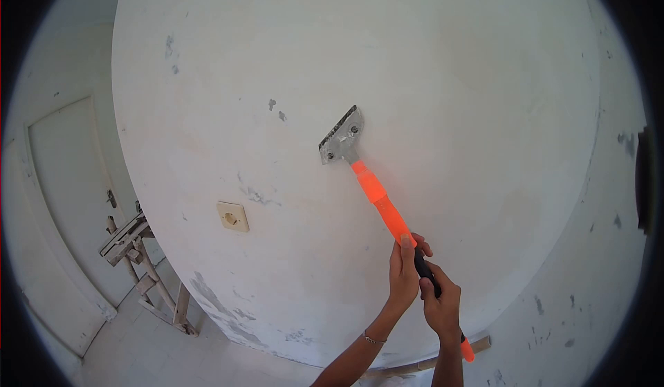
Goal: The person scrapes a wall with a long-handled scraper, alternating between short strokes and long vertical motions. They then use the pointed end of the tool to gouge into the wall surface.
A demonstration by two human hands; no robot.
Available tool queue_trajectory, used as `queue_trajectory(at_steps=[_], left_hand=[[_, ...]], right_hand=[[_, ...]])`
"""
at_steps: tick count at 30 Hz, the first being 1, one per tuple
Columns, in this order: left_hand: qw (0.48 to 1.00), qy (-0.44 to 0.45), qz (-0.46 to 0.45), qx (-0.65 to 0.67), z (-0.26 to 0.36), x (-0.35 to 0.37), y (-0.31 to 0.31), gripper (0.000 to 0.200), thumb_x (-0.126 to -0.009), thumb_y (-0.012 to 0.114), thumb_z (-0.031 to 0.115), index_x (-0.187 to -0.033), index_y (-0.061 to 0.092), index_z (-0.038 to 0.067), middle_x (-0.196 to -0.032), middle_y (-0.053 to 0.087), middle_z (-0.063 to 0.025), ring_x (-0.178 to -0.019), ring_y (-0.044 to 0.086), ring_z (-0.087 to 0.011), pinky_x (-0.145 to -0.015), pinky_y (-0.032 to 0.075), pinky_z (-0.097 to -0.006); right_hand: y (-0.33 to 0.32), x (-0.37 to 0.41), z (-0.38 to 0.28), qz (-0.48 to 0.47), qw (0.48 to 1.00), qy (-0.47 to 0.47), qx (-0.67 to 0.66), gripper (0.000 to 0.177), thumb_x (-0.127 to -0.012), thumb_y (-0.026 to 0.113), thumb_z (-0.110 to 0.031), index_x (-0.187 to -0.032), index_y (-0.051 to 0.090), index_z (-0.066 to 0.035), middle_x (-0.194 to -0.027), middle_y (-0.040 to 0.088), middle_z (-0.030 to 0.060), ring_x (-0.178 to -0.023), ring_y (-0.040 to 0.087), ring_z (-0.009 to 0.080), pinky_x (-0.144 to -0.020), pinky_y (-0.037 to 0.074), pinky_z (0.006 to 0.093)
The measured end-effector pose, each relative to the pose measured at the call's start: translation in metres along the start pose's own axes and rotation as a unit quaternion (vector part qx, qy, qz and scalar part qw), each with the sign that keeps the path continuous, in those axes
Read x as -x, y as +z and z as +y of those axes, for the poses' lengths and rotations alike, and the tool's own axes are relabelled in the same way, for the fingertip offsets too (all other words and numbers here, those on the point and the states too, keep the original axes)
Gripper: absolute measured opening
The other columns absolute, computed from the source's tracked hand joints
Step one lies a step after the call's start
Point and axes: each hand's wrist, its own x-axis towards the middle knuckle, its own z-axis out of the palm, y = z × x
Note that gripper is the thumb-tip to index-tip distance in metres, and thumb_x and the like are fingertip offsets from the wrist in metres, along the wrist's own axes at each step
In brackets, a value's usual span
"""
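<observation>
A long-handled wall scraper point(391, 215) slants up to the left across the white wall point(484, 110). Its grey metal head with a dark blade edge lies close against the wall, above and right of the socket. My left hand point(404, 269), a bracelet at its wrist, is closed around the handle where orange meets black. Lower down, my right hand point(443, 307) grips the black part, thumb along it. The handle's orange end sticks out below my right wrist.
A cream wall socket point(233, 217) sits left of the scraper. Grey patches of chipped paint point(220, 306) mark the lower wall. Farther left are a paint-spattered wooden stand point(145, 283) and a pale door point(72, 159). A pole point(401, 371) lies near the wall's foot.
</observation>
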Motion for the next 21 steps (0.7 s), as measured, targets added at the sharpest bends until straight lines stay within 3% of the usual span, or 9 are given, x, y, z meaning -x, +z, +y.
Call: queue_trajectory(at_steps=[4, 7, 8, 10, 11, 13, 17, 19, 21], left_hand=[[0.997, -0.049, -0.056, -0.010, -0.010, 0.020, 0.008, 0.052, -0.108, 0.026, 0.048, -0.119, 0.052, 0.004, -0.087, 0.061, -0.0059, -0.084, 0.054, -0.0112, -0.082, 0.044, -0.0269], [0.997, -0.040, -0.064, -0.010, -0.024, 0.031, 0.012, 0.039, -0.105, 0.047, 0.038, -0.125, 0.049, 0.004, -0.113, 0.058, -0.0100, -0.105, 0.054, -0.0151, -0.090, 0.044, -0.0326], [0.997, -0.038, -0.062, -0.010, -0.021, 0.027, 0.017, 0.039, -0.105, 0.047, 0.038, -0.125, 0.049, 0.004, -0.113, 0.058, -0.0100, -0.105, 0.054, -0.0151, -0.090, 0.044, -0.0326], [0.962, 0.197, 0.105, -0.159, -0.006, 0.016, 0.030, 0.044, -0.098, 0.062, 0.036, -0.128, 0.051, 0.006, -0.138, 0.041, -0.0170, -0.123, 0.045, -0.0244, -0.099, 0.039, -0.0421], [0.962, 0.195, 0.106, -0.159, 0.004, 0.006, 0.030, 0.044, -0.098, 0.062, 0.036, -0.128, 0.051, 0.006, -0.138, 0.041, -0.0170, -0.123, 0.045, -0.0244, -0.099, 0.039, -0.0421], [0.891, 0.269, 0.054, -0.361, 0.027, -0.012, 0.027, 0.054, -0.092, 0.069, 0.039, -0.135, 0.052, 0.011, -0.151, 0.022, -0.0231, -0.137, 0.032, -0.0350, -0.109, 0.029, -0.0529], [0.839, 0.356, 0.056, -0.407, 0.045, -0.020, 0.021, 0.049, -0.095, 0.064, 0.039, -0.138, 0.054, 0.017, -0.156, 0.021, -0.0222, -0.145, 0.022, -0.0387, -0.114, 0.017, -0.0617], [0.767, 0.335, -0.133, -0.531, 0.048, -0.023, 0.014, 0.044, -0.099, 0.056, 0.040, -0.138, 0.055, 0.020, -0.161, 0.020, -0.0150, -0.152, 0.007, -0.0361, -0.114, 0.007, -0.0674], [0.789, 0.345, -0.105, -0.498, 0.044, -0.036, 0.014, 0.040, -0.101, 0.050, 0.040, -0.134, 0.058, 0.020, -0.163, 0.022, -0.0095, -0.152, 0.007, -0.0351, -0.113, 0.004, -0.0689]], right_hand=[[-0.012, 0.012, 0.026, 0.025, 0.999, -0.025, -0.026, 0.033, -0.095, 0.058, -0.017, -0.119, 0.062, 0.004, -0.067, 0.054, 0.0038, -0.062, 0.046, 0.0104, -0.058, 0.038, 0.0268], [-0.028, 0.018, 0.036, 0.052, 0.998, -0.024, -0.012, 0.034, -0.095, 0.058, -0.019, -0.119, 0.062, 0.005, -0.067, 0.052, 0.0025, -0.061, 0.044, 0.0094, -0.057, 0.035, 0.0264], [-0.031, 0.014, 0.021, 0.045, 0.999, -0.027, 0.006, 0.032, -0.097, 0.054, -0.018, -0.119, 0.062, 0.004, -0.067, 0.053, 0.0035, -0.061, 0.044, 0.0099, -0.056, 0.035, 0.0273], [-0.029, -0.003, -0.006, 0.045, 0.998, -0.043, 0.012, 0.032, -0.097, 0.053, -0.018, -0.119, 0.062, 0.004, -0.067, 0.053, 0.0042, -0.060, 0.044, 0.0102, -0.056, 0.035, 0.0278], [-0.027, -0.010, -0.019, 0.046, 0.997, -0.060, 0.018, 0.032, -0.098, 0.052, -0.018, -0.119, 0.062, 0.004, -0.066, 0.054, 0.0049, -0.059, 0.043, 0.0106, -0.055, 0.035, 0.0282], [-0.028, -0.011, -0.039, 0.040, 0.998, -0.042, 0.034, 0.032, -0.099, 0.050, -0.020, -0.119, 0.061, 0.003, -0.065, 0.055, 0.0069, -0.058, 0.043, 0.0114, -0.055, 0.035, 0.0290], [-0.033, -0.009, -0.036, 0.039, 0.995, -0.066, 0.066, 0.034, -0.100, 0.049, -0.023, -0.120, 0.060, 0.002, -0.065, 0.054, 0.0094, -0.057, 0.043, 0.0136, -0.055, 0.036, 0.0295], [-0.033, -0.013, -0.044, 0.035, 0.995, -0.060, 0.077, 0.035, -0.101, 0.048, -0.025, -0.120, 0.060, 0.002, -0.065, 0.054, 0.0105, -0.056, 0.044, 0.0148, -0.056, 0.038, 0.0310], [-0.031, -0.023, -0.050, 0.024, 0.994, -0.079, 0.078, 0.036, -0.101, 0.048, -0.026, -0.120, 0.060, 0.002, -0.065, 0.054, 0.0115, -0.056, 0.045, 0.0160, -0.056, 0.038, 0.0324]])
